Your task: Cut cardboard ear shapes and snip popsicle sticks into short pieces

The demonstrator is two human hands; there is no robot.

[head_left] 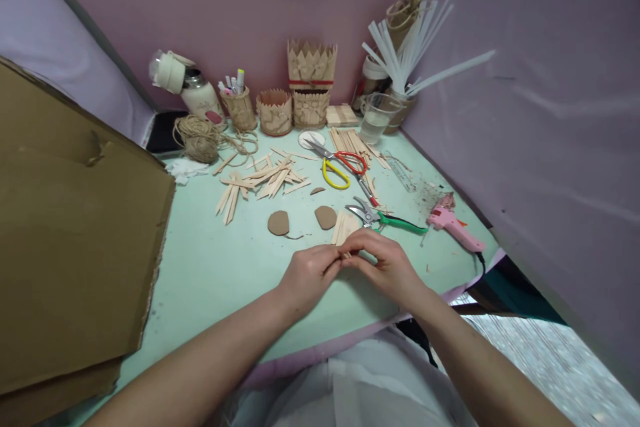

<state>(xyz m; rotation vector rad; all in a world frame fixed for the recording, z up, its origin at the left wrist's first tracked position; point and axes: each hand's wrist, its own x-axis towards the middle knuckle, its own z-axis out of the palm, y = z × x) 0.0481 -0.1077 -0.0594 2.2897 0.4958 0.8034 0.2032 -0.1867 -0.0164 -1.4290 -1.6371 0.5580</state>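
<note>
My left hand (313, 273) and my right hand (385, 263) meet at the near side of the table, fingertips pinched together. A small row of pale flat wooden sticks (345, 227) reaches out beyond my fingers, and both hands close around its near end. My fingers hide most of that end. Just past them lie two cut brown cardboard pieces (279, 223), (325, 217), each rounded with a straight edge. Green-handled pruning shears (400, 221) rest beside my right hand, blades apart.
Loose cut sticks (275, 177) are scattered mid-table. Scissors (340, 163) with red and yellow handles lie behind. A pink glue gun (457, 227) sits right, near a plastic cup of water (376, 121). Twine (197, 138) and decorated holders (275, 113) line the back; a cardboard sheet (75, 227) stands left.
</note>
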